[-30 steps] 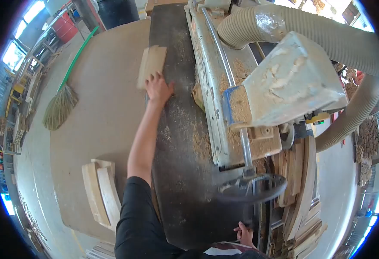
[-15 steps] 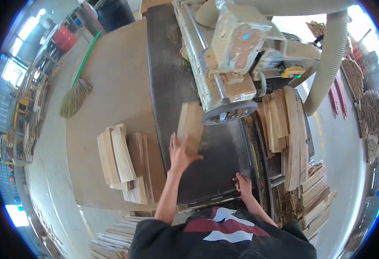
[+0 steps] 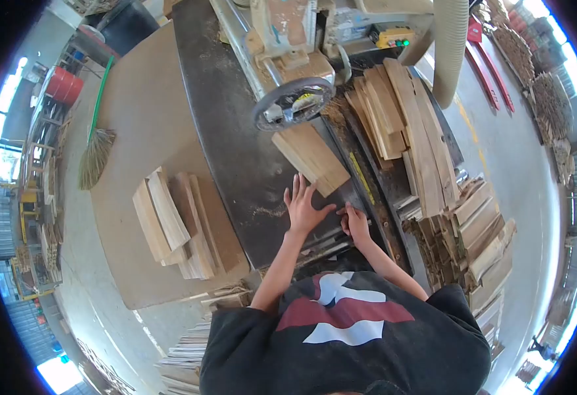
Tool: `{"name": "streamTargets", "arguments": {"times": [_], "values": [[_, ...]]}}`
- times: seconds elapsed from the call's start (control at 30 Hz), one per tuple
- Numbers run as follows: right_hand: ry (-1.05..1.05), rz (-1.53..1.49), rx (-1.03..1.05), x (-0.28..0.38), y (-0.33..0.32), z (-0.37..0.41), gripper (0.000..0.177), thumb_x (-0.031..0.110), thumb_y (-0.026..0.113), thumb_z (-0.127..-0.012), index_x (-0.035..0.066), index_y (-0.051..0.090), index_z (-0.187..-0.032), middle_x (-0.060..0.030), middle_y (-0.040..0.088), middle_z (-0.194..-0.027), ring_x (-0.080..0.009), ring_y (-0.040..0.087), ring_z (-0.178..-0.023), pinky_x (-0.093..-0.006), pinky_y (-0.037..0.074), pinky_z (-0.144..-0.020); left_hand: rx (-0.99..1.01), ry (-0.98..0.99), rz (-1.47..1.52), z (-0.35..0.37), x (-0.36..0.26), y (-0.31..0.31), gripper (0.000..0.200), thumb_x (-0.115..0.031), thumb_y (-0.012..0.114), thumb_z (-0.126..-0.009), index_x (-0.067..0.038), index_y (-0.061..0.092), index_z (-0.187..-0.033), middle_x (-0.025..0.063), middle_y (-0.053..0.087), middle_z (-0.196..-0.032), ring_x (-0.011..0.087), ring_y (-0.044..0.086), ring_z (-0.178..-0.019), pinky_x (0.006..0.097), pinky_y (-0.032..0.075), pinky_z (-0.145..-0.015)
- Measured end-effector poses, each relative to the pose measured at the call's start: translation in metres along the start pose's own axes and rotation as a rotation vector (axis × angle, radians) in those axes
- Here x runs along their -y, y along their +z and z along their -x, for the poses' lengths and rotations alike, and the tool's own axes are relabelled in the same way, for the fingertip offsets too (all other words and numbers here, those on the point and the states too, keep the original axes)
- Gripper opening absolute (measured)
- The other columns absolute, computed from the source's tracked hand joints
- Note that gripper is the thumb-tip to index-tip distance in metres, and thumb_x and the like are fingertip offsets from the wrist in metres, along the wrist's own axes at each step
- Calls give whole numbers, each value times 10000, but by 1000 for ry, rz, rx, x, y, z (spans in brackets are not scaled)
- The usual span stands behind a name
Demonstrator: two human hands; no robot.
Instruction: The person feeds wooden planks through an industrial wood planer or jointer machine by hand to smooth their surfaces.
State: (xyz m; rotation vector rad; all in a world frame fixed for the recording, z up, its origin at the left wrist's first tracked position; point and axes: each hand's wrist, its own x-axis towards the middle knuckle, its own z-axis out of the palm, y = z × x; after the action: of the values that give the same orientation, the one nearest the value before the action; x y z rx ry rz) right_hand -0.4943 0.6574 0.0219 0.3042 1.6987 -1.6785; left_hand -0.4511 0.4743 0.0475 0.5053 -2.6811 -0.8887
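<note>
A flat wooden board (image 3: 311, 160) is laid on the dark worktop (image 3: 236, 145), just below the handwheel (image 3: 295, 103) at about its 6 o'clock. Compared with half a second ago, the board has been swung round: its length, previously lined up near 12 and 6 o'clock, is now set from between 10 and 11 towards between 4 and 5 o'clock. It has also been shifted from the handwheel's 8 o'clock.

The left hand (image 3: 306, 210) is placed at the board's 6 o'clock edge, with its fingers spread and released; whether the edge is lightly touched by the fingertips cannot be told. The right hand (image 3: 355, 224), earlier set well apart, is now held near it, at about 4 o'clock from the left. Its fingers are curled, but whether anything is grasped cannot be told.

By this change, it is judged, the board is brought within easy reach of both hands and is left supported by the worktop rather than by a firm grip. Other pieces (image 3: 170, 210) are gathered on the brown worktop (image 3: 150, 85) towards 9 o'clock, and longer boards (image 3: 384, 118) are stacked towards 2 o'clock, apart from it.
</note>
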Motion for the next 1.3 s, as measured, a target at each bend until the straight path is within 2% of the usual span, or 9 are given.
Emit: {"name": "streamTargets", "arguments": {"times": [0.23, 0.47, 0.7, 0.77, 0.83, 0.9, 1.07, 1.17, 1.3], "values": [[-3, -12, 48, 6, 1, 3, 502, 424, 440, -1098, -6, 653, -953, -16, 477, -516, -101, 382, -390, -273, 292, -405, -111, 57, 19, -40, 15, 35, 618, -339, 871, -749, -73, 585, -1229, 297, 433, -1534, 405, 352, -1485, 547, 285, -1148], [-34, 6, 88, 1, 0, 4, 504, 438, 466, -1089, -8, 644, -934, -23, 488, -499, -103, 383, -376, -286, 291, -404, -156, 124, -3, -84, 33, 25, 602, -306, 844, -781, -88, 596, -1284, 299, 448, -1520, 421, 380, -1461, 538, 320, -1134], [-12, 71, 121, 14, -1, 1, 433, 383, 548, -1064, -29, 668, -1002, -24, 533, -542, -83, 431, -415, -263, 306, -430, -76, 181, -87, -56, 47, -4, 582, -331, 810, -826, -91, 609, -1317, 259, 460, -1528, 416, 386, -1458, 536, 327, -1146], [-109, 126, 118, 13, 0, -2, 399, 360, 567, -1056, -22, 674, -1014, -15, 540, -553, -76, 449, -437, -256, 326, -441, -27, 165, -113, -41, 58, -22, 567, -351, 814, -837, -55, 623, -1282, 253, 454, -1536, 414, 364, -1473, 530, 319, -1163], [-74, 107, 117, 20, -1, 1, 377, 353, 588, -1047, -10, 679, -995, -7, 544, -558, -70, 461, -454, -250, 341, -450, -13, 171, -102, -18, 67, -39, 594, -344, 843, -793, -58, 633, -1269, 256, 470, -1522, 413, 386, -1461, 539, 326, -1151], [-34, 86, 157, 25, -3, 1, 402, 371, 585, -1047, -17, 672, -983, -8, 546, -564, -69, 465, -462, -249, 333, -449, 72, 168, -116, 10, 70, -55, 608, -348, 868, -766, -54, 640, -1247, 251, 460, -1533, 411, 382, -1466, 537, 320, -1158], [77, 198, 220, 31, -16, 8, 639, 550, 558, -1017, -4, 668, -718, 14, 443, -469, -83, 385, -381, -268, 283, -410, 87, 197, -32, 68, 59, -34, 567, -313, 883, -733, -66, 667, -1196, 263, 511, -1487, 400, 424, -1447, 531, 316, -1163], [162, 305, 421, 50, -23, 30, 690, 571, 465, -1047, -10, 664, -732, 9, 444, -467, -77, 381, -383, -263, 286, -409, 106, 202, 3, 67, 26, -15, 526, -283, 889, -703, -79, 682, -1141, 262, 536, -1462, 388, 448, -1434, 525, 336, -1148], [233, 234, 492, 51, -18, 45, 747, 628, 443, -1032, -4, 674, -706, 6, 464, -483, -86, 401, -394, -263, 300, -405, 43, 208, 81, 45, 3, 22, 478, -237, 885, -702, -62, 679, -1096, 295, 533, -1448, 421, 448, -1423, 532, 356, -1133]]}}
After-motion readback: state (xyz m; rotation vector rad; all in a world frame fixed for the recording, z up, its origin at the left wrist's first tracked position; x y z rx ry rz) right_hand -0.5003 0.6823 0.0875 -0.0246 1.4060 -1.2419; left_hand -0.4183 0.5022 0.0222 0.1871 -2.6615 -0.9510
